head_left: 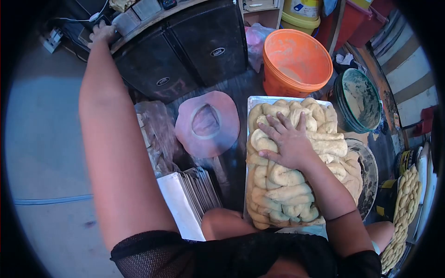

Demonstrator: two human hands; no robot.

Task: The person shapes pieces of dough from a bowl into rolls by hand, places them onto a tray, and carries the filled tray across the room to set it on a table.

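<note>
My right hand (293, 142) lies with its fingers spread on a thick pile of pale, rope-like dough (289, 187). The dough fills a metal tray (251, 105) in front of me and hangs past its right side. Far off at the upper left, my left hand (101, 33) reaches to the end of a shelf, beside small grey boxes (126, 22) and a white cable. Its fingers are partly hidden by a dark object there, and whether they hold it is unclear.
Black speakers (185, 55) stand ahead. A pink hat (207, 124) and stacked metal trays (190, 194) are left of the dough. Beyond it are an orange bucket (296, 60) and a green bucket (359, 99). Braided dough (404, 217) lies at the far right.
</note>
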